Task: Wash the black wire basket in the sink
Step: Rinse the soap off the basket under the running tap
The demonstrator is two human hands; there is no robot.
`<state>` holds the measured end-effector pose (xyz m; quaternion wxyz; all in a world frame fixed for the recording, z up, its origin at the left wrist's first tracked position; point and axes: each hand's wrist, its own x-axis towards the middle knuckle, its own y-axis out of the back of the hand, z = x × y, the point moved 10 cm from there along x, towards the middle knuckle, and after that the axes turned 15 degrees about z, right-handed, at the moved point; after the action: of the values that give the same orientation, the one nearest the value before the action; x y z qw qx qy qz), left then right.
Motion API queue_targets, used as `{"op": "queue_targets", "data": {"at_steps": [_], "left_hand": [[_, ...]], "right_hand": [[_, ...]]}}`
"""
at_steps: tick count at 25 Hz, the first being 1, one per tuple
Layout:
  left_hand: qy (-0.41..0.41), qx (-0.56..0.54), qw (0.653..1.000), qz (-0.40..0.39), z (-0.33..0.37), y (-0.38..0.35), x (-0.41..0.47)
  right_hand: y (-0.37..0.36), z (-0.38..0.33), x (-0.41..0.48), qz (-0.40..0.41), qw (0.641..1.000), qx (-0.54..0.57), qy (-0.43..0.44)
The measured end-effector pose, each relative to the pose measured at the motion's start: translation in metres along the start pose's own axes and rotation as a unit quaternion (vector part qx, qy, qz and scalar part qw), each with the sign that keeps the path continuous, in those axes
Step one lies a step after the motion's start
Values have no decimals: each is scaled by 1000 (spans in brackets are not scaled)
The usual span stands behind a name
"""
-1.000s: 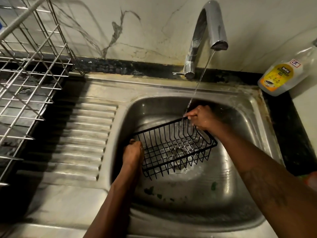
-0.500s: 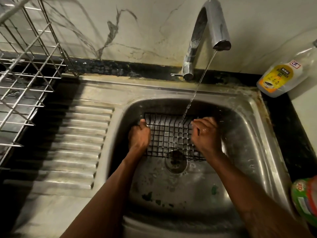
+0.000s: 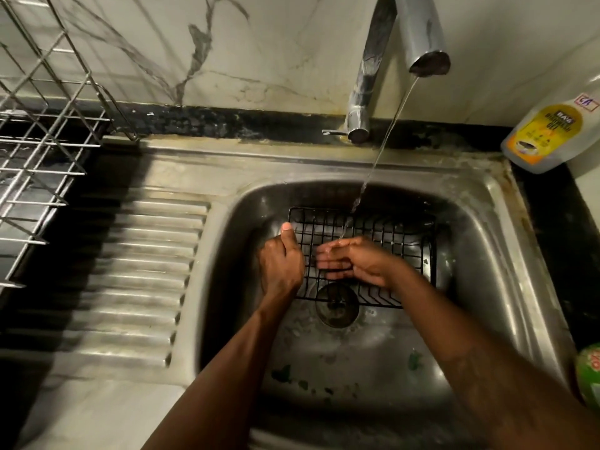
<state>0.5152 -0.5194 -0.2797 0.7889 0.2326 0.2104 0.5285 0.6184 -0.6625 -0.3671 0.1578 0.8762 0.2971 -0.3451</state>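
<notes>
Basket: black wire, rectangular, thin bars in a close grid w/ a thicker rim wire; we see it wet and glinting where the water hits.
Where: inside the sink, toward the back wall of the basin, near edge just over the drain. It looks tipped up so the grid faces us; exact tilt we can't tell.
Left hand: grips the basket's left edge, thumb up along the rim wire, other fingers hidden behind it.
Right hand: not gripping; fingers stretched out toward the left and laid on the grid, wet and a bit blurred.
Water: thin stream from the tap, landing on the grid right at the right hand's fingers.
Sink: steel, dull and stained, w/ green flecks on the basin floor near us.
Drainboard: ribbed steel, left of the basin.
Rack: silver wire dish rack, far left.
Bottle: clear, yellow label, at the sink's back right corner on the black bench.
Right edge: a green-labelled thing, cut off by the frame; we can't tell what.
</notes>
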Motion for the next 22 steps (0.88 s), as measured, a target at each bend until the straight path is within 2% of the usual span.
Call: {"op": "queue_targets", "data": {"at_steps": [1,3,4,5,6,8,9,10,13,15,19,22], "left_hand": [[-10,-3,1000,8,2,3,-2],[-21,-3,1000,16,2,3,-2],[-20,-1,1000,14,0,2,-1],[-18,1,1000,7,-2,-1,1],[-17,1,1000,1,-3,-2,2],[-16,-5,1000,5,-4,-2,5],[-19,-9,1000,11,-2,0,5],[-25,-9,1000,8,-2,-2,4],[-30,-20,999,-26,2,-15,-1],[-22,-17,999,-37,5,-18,0],[58,6,996,-60,-8,-18,-1],[53,46,993,-96,-18,-33,-6]], "right_hand": [[10,-10,5,30,999,0,20],[32,-31,12,120,986,93,64],[30,-32,10,142,974,164,68],[14,-26,9,131,968,207,60],[-10,-17,7,100,975,195,47],[-49,-1,0,38,996,77,26],[-49,-3,3,36,998,47,23],[-37,-10,9,52,997,47,28],[6,-36,19,115,975,185,47],[0,-24,17,119,965,230,35],[-32,1,7,60,995,80,17],[16,-2,18,147,983,99,47]]}}
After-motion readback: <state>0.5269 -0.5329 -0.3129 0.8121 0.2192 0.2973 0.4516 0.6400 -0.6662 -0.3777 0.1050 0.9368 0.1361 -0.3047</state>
